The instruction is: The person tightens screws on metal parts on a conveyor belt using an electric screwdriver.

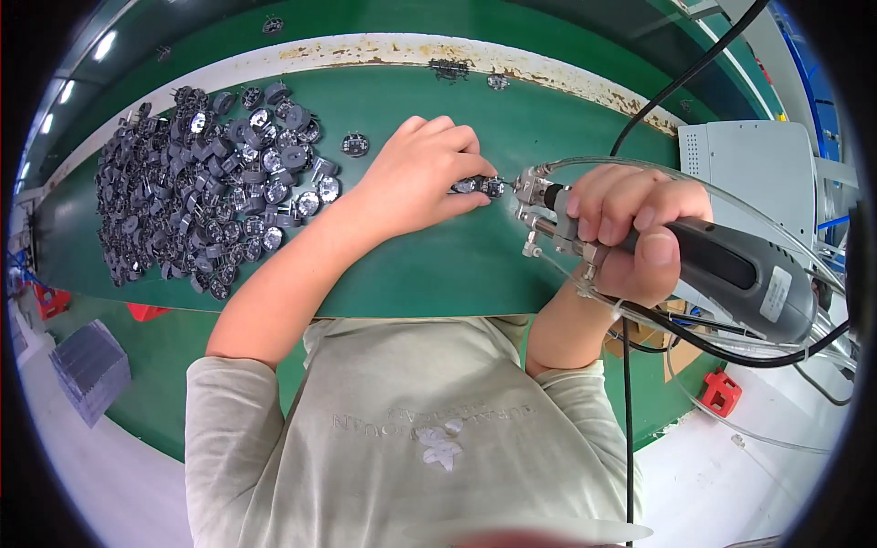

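My left hand [429,173] is closed on a small round black part [479,186], pinched between thumb and fingertips above the green worktop. My right hand [639,228] wraps round an electric screwdriver [731,274] with a dark grey body and a metal head. The tool lies nearly level, its tip [519,187] pointing left and close to the part. Whether tip and part touch, I cannot tell. A single round part [355,144] lies just left of my left hand. Further left spreads a big heap of similar dark parts [201,183], some with shiny faces.
The green worktop [384,283] ends at a worn white ledge [365,50] on the far side. Small parts [497,81] lie near that ledge. A light grey box-shaped machine [749,169] stands at the right. A clear hose [676,172] and a black cable [685,68] run near the tool.
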A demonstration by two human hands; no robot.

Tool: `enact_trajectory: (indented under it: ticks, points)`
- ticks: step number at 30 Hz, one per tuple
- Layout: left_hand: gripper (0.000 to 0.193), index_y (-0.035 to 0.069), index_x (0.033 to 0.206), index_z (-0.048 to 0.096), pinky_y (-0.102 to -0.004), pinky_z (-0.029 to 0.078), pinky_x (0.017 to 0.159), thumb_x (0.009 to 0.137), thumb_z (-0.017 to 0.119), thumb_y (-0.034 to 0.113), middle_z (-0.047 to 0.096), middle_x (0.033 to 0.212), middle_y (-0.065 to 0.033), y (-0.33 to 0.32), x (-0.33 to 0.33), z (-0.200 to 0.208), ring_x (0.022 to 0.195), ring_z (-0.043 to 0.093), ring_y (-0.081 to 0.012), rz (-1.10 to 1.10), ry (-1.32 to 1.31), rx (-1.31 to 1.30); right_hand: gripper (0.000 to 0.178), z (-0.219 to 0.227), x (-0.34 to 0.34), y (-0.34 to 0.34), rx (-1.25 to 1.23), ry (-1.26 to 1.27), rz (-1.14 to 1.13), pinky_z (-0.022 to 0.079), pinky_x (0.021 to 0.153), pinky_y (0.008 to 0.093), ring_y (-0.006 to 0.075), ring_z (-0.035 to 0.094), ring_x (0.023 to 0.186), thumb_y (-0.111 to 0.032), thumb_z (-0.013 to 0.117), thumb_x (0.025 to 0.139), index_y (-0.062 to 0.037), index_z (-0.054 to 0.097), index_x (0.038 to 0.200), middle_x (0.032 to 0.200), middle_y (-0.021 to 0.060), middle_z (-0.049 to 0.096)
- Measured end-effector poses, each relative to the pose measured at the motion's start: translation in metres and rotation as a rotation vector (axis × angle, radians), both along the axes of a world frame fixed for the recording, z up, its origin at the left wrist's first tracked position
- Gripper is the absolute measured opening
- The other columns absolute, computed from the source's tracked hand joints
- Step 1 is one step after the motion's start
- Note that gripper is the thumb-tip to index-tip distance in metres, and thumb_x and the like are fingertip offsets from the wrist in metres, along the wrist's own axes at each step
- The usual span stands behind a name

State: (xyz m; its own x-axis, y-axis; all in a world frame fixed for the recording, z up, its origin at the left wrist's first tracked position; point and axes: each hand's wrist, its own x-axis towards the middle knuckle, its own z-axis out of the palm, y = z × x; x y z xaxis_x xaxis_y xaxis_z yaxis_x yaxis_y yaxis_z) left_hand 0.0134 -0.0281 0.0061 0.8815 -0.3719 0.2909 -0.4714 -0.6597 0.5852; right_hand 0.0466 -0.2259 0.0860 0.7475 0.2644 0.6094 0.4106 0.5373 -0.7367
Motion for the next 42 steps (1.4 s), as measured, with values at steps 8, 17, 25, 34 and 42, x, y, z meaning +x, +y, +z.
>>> enact_trajectory:
  ticks: [8,17,25,34,42]
  points:
    - [0.028,0.013,0.098,0.073,-0.0344,0.040,0.080,0.073,0.079,0.024,0.057,0.089,-0.0007,0.001,0.001,-0.001,0.089,0.055,-0.0205,0.003,0.003,-0.004,0.028,0.002,-0.002,0.001,-0.001,0.004,0.018,0.049,0.050,0.0364,0.0180,0.050,0.049,-0.016,0.076,0.082,-0.0028,0.052,0.082,0.062,0.0077,0.053]
    - [0.028,0.013,0.098,0.074,-0.0351,0.041,0.083,0.073,0.079,0.025,0.058,0.090,-0.0006,0.000,-0.001,-0.003,0.090,0.056,-0.0207,0.007,0.012,0.001,0.028,0.000,-0.003,0.001,-0.005,-0.010,-0.016,0.050,0.052,0.0367,0.0187,0.051,0.049,-0.015,0.075,0.082,-0.0030,0.050,0.083,0.063,0.0084,0.054]
    - [0.027,0.013,0.098,0.074,-0.0350,0.041,0.084,0.074,0.078,0.025,0.058,0.090,-0.0006,0.000,-0.001,-0.003,0.091,0.056,-0.0204,0.008,0.029,0.008,0.029,-0.002,-0.001,0.000,-0.033,-0.056,0.016,0.050,0.051,0.0369,0.0188,0.052,0.050,-0.016,0.075,0.082,-0.0028,0.049,0.086,0.064,0.0094,0.054]
    - [0.026,0.012,0.098,0.074,-0.0353,0.041,0.082,0.075,0.078,0.026,0.059,0.090,-0.0007,0.001,0.006,-0.002,0.090,0.056,-0.0207,-0.024,-0.005,0.014,0.021,-0.001,0.003,0.012,-0.030,-0.072,0.000,0.048,0.051,0.0327,0.0175,0.052,0.052,-0.003,0.070,0.082,-0.0012,0.049,0.085,0.064,0.0084,0.055]
    - [0.025,0.012,0.096,0.073,-0.0361,0.040,0.081,0.076,0.077,0.027,0.060,0.090,0.0000,0.000,0.003,-0.005,0.090,0.056,-0.0217,-0.041,0.002,0.015,0.023,-0.006,0.007,0.012,-0.093,0.007,0.101,0.047,0.051,0.0282,0.0148,0.056,0.056,0.009,0.070,0.076,-0.0012,0.050,0.083,0.065,0.0060,0.056]
